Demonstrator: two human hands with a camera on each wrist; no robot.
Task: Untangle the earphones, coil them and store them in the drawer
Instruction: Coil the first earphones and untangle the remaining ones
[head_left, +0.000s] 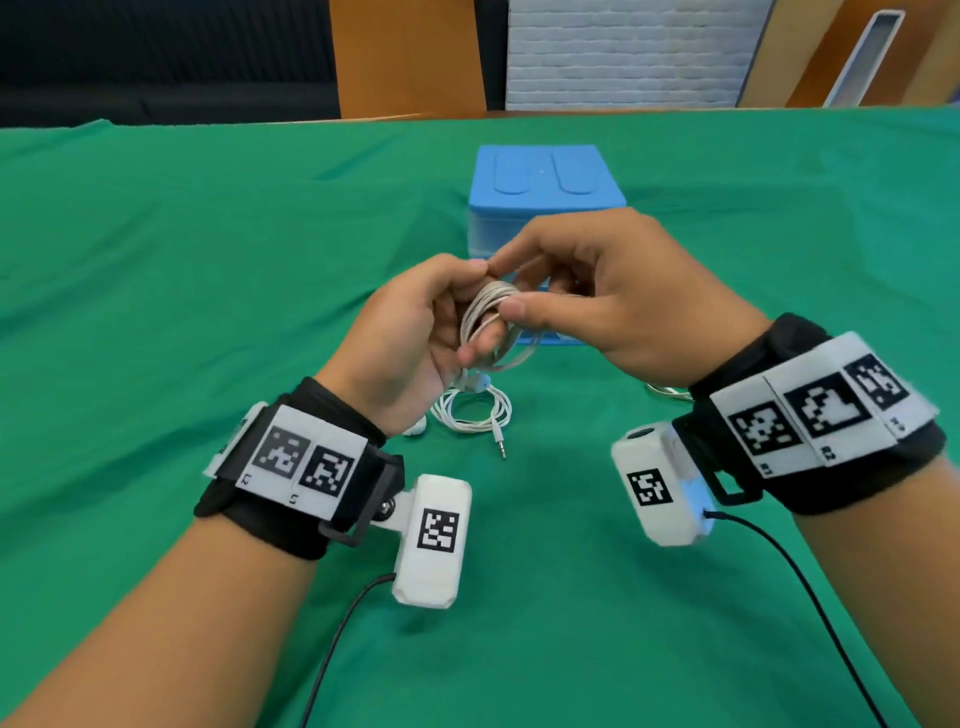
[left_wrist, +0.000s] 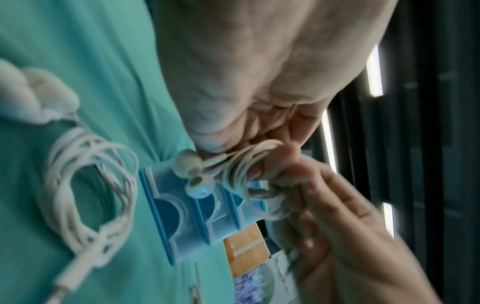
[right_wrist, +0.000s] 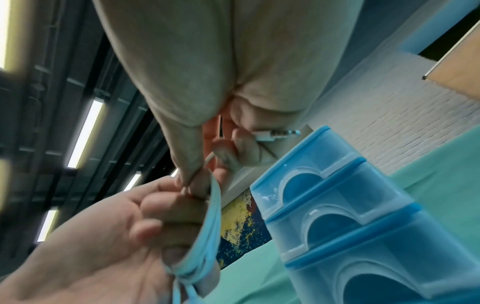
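Note:
A white earphone cable (head_left: 480, 306) is looped in a coil round the fingers of my left hand (head_left: 470, 332), which curl to hold it above the table. Its two earbuds (left_wrist: 192, 174) hang below the left palm beside the coil (left_wrist: 241, 166). My right hand (head_left: 506, 288) pinches the cable at the top of the coil, thumb against forefinger. The jack plug (right_wrist: 279, 133) sticks out from under the right hand's curled fingers. Just behind both hands stands the blue drawer unit (head_left: 545, 182), its three drawers (right_wrist: 350, 205) pushed in.
A second coiled set of white earphones (head_left: 470, 410) lies on the green cloth (head_left: 208, 260) under my left hand, its plug (head_left: 503, 447) pointing toward me. Another white cable (head_left: 667, 392) peeks out behind my right wrist. Black wrist-camera leads trail over the near cloth.

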